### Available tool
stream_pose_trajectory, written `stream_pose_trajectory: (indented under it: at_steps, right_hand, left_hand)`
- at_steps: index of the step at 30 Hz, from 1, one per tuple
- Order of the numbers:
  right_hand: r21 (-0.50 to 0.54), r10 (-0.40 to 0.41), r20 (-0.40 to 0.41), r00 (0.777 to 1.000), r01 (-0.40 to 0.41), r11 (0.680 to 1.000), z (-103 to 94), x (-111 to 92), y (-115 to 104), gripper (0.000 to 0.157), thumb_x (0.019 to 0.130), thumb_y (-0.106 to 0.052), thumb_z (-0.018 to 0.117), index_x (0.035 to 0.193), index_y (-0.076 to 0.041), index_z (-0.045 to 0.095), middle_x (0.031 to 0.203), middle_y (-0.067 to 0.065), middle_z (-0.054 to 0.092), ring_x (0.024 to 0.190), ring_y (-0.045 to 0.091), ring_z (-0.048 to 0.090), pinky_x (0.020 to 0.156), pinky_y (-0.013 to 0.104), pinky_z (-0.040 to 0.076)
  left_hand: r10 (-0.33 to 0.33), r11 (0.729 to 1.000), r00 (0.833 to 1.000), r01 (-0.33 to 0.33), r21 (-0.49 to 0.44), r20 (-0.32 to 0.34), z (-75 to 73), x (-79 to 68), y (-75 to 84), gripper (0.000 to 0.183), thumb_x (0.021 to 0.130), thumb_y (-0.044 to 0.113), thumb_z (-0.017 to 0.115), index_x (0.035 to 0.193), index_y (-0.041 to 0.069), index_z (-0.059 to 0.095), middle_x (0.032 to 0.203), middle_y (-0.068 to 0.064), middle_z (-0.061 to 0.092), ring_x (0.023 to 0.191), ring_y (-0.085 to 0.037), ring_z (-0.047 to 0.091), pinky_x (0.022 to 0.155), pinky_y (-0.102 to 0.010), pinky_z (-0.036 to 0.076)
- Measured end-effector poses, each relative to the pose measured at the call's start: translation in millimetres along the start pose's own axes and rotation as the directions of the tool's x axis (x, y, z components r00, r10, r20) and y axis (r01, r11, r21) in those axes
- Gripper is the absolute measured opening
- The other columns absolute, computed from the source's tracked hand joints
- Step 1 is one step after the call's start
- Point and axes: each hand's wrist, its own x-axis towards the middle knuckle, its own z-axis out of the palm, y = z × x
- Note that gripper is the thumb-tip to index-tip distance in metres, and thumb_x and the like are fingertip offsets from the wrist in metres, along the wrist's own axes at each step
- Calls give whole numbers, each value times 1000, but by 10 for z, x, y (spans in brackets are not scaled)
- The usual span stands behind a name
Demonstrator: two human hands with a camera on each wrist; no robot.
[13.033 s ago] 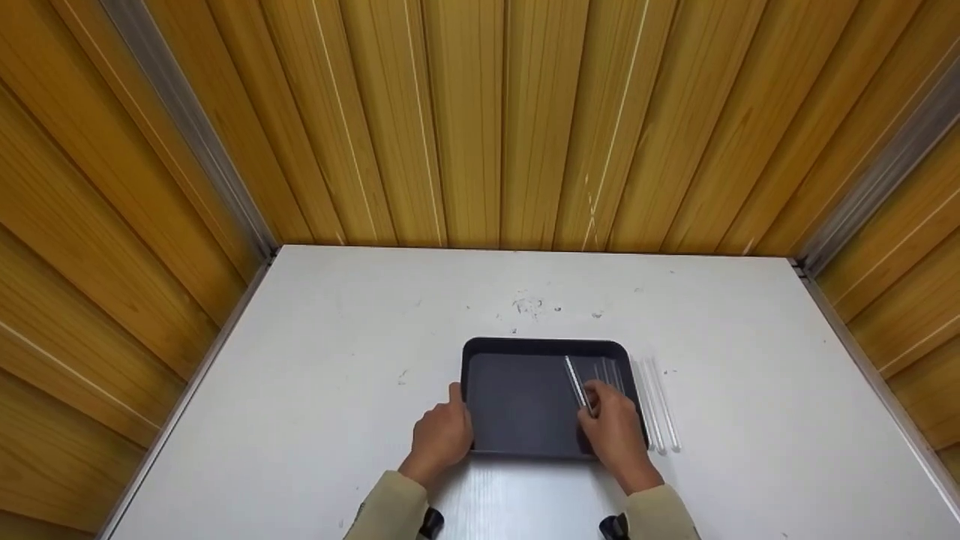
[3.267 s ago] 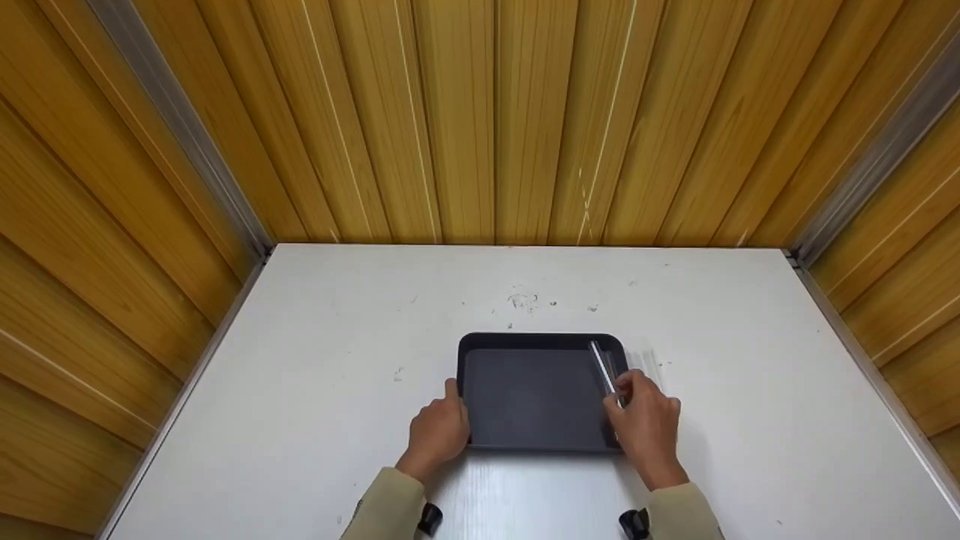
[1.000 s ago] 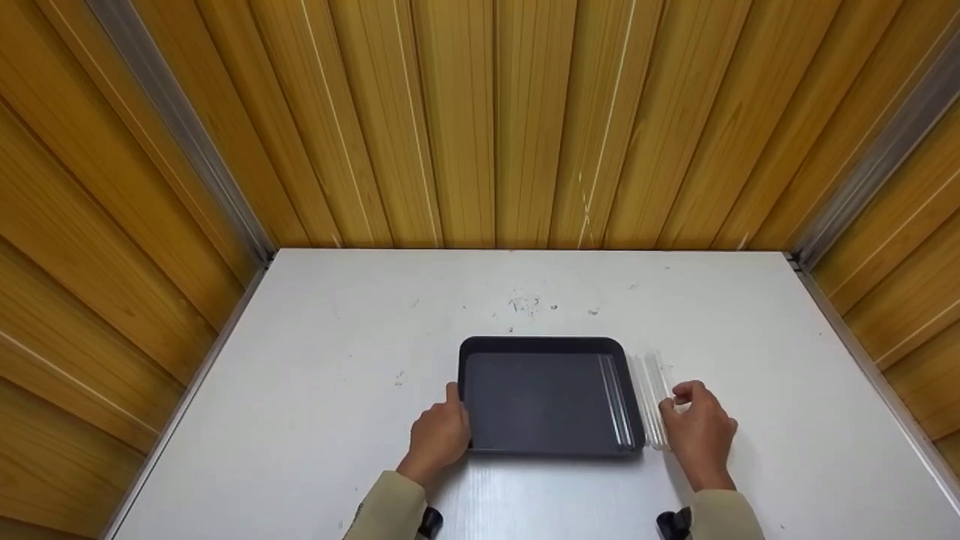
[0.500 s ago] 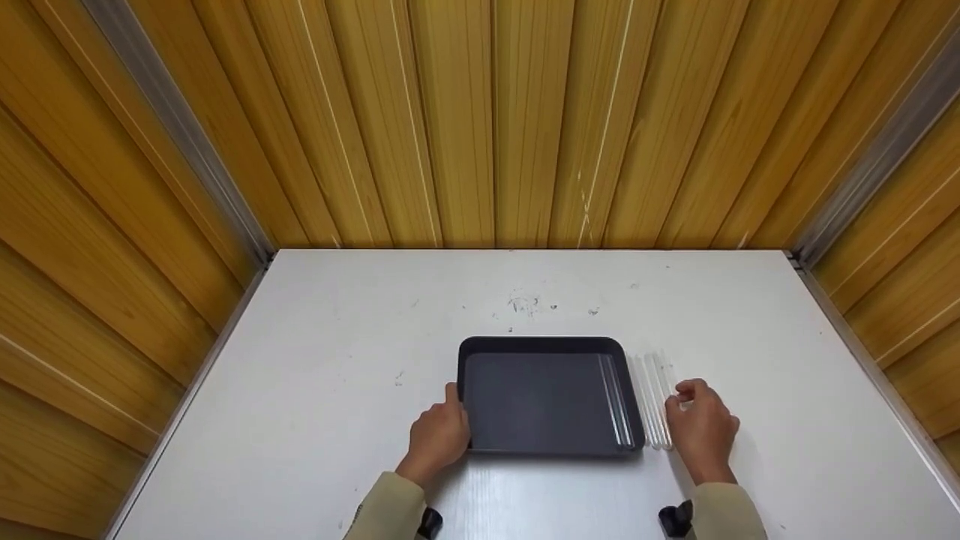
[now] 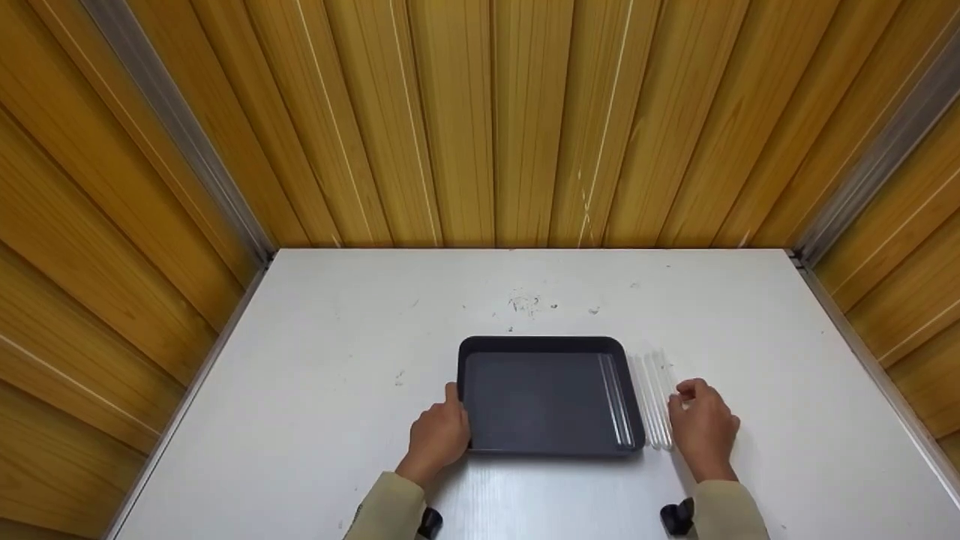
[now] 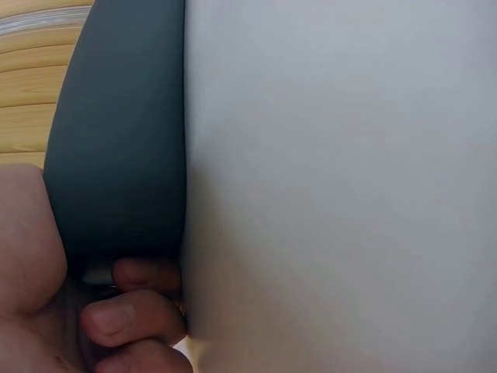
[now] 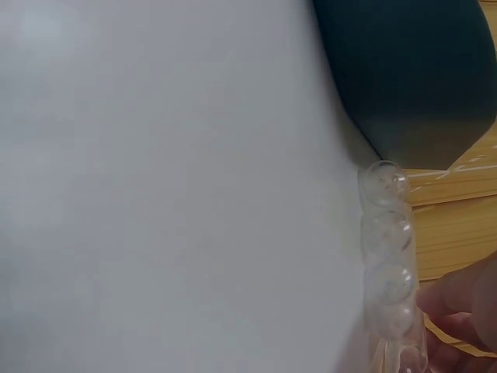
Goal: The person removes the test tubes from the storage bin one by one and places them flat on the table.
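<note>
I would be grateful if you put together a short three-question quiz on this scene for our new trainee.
1. Which hand grips the edge of the dark tray?
2. Where do the tray tubes lie inside it?
A) Along its left side
B) Along its right side
C) Across its middle
3. True or false: the right hand is inside the tray.

Key:
1. The left hand, at the tray's left side.
2. B.
3. False; it is to the right of the tray, at the row of clear tubes on the white table.
</note>
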Motion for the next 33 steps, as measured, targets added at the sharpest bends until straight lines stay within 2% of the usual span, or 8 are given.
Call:
stream_pose_trajectory:
  at_steps: [8, 21, 26, 33]
  right_hand:
    - [1, -6, 6, 1000, 6, 1000, -9, -5, 0, 15, 89, -8, 61, 102, 0, 64, 94, 20, 68, 88, 36, 63, 76, 49, 34]
    - [23, -34, -20, 999, 34, 999, -37, -30, -7, 14, 89, -8, 61, 100, 0, 65, 95, 20, 68, 88, 36, 63, 76, 50, 34]
    - [39, -46, -33, 998, 47, 998, -48, -37, -59, 14, 89, -9, 61, 100, 0, 65, 95, 20, 68, 85, 35, 64, 76, 49, 33]
    - [63, -57, -31, 998, 59, 996, -73, -57, -163, 15, 90, -9, 62, 101, 0, 65, 95, 17, 67, 81, 30, 62, 78, 49, 35]
  left_hand:
    - [-3, 1000, 1000, 3, -2, -3, 6, -6, -1, 36, 99, 15, 44, 130, -2, 43, 64, -10, 60, 48, -22, 53, 45, -36, 36]
    - [6, 1000, 1000, -6, -11, -3, -40, -23, 21, 34, 100, 15, 43, 130, -2, 43, 63, -10, 59, 48, -21, 52, 44, -35, 35]
    - [6, 1000, 1000, -6, -11, -1, -32, -15, 13, 34, 100, 15, 42, 129, -2, 42, 61, -8, 56, 46, -19, 48, 44, -34, 33]
    - [4, 1000, 1000, -4, -17, 14, -14, -8, -8, 35, 100, 15, 42, 130, -2, 42, 64, -10, 59, 49, -22, 53, 45, -36, 36]
